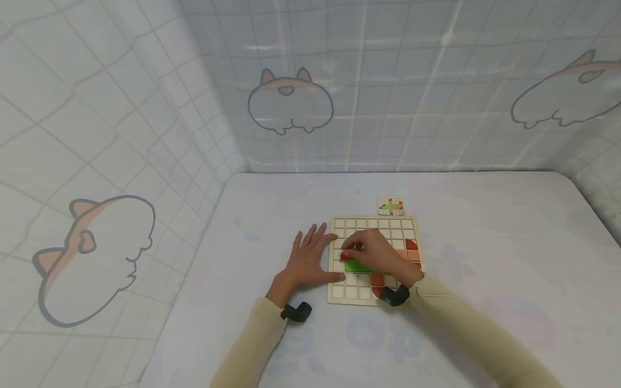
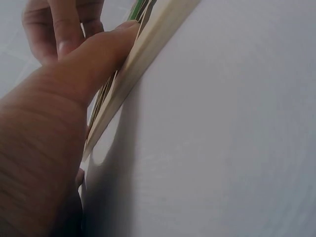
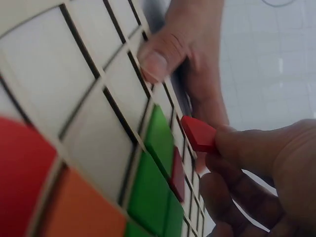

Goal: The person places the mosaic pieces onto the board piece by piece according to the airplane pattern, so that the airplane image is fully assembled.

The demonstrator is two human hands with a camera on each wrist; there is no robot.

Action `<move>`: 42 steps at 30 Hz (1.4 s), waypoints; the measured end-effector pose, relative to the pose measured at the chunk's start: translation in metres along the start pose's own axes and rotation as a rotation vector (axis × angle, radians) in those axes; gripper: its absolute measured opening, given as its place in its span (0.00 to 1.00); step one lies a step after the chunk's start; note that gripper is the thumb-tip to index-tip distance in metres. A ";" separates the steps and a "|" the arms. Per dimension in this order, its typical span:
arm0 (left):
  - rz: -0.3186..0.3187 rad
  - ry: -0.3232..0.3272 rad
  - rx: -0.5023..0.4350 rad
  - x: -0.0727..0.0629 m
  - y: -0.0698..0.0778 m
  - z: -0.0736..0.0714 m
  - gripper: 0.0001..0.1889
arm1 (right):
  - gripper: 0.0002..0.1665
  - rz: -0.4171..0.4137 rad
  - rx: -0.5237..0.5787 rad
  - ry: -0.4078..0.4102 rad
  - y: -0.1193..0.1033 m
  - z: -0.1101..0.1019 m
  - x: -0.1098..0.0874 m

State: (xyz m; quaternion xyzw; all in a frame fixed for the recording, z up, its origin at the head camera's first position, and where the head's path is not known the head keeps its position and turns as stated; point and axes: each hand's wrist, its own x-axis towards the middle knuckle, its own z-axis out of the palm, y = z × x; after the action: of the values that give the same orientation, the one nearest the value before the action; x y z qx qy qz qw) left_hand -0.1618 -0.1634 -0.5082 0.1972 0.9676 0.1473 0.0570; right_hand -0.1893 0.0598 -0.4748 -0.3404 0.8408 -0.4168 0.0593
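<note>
A square wooden grid board (image 1: pixel 338 292) lies on the table, with colored pieces set in some of its cells. My left hand (image 1: pixel 306 264) is spread at its left side, with the thumb on the board near the edge. Over the left part of the board, my right hand (image 1: pixel 380 253) pinches a red quarter-round piece (image 3: pixel 198 134) between thumb and fingertips. In the right wrist view that piece is raised above the cells. Below it sit green pieces (image 3: pixel 148 190) and another red piece (image 3: pixel 177 175). The right hand hides part of the middle cells in the head view.
A small pattern card (image 1: pixel 390 205) lies just past the board's far edge. Orange pieces (image 1: pixel 377 279) and red pieces (image 1: pixel 411 244) fill cells toward the right and front. The pale table (image 1: pixel 271 215) meets tile-patterned walls (image 1: pixel 359 145) at the back and left.
</note>
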 end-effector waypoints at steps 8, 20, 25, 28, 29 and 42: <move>0.005 0.001 -0.006 -0.001 0.001 -0.002 0.50 | 0.02 0.027 -0.129 -0.052 -0.001 0.016 0.004; 0.004 0.012 0.013 -0.001 0.000 -0.003 0.50 | 0.03 -0.105 -0.400 -0.104 -0.009 0.013 0.005; 0.015 0.013 0.006 -0.001 0.000 -0.003 0.50 | 0.04 -0.106 -0.375 -0.127 -0.008 0.013 0.002; 0.014 0.015 0.015 -0.001 -0.001 -0.002 0.50 | 0.07 -0.128 -0.371 -0.133 -0.007 0.012 0.000; 0.015 0.018 0.013 -0.001 -0.001 -0.002 0.50 | 0.08 -0.142 -0.379 -0.130 -0.006 0.012 0.000; 0.001 -0.007 0.015 0.000 -0.001 -0.001 0.51 | 0.08 -0.123 -0.371 -0.184 -0.006 0.014 0.008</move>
State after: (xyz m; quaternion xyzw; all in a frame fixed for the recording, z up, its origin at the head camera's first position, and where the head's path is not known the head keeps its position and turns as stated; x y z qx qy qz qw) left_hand -0.1620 -0.1643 -0.5076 0.1986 0.9683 0.1396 0.0586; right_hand -0.1871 0.0431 -0.4784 -0.4330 0.8717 -0.2247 0.0465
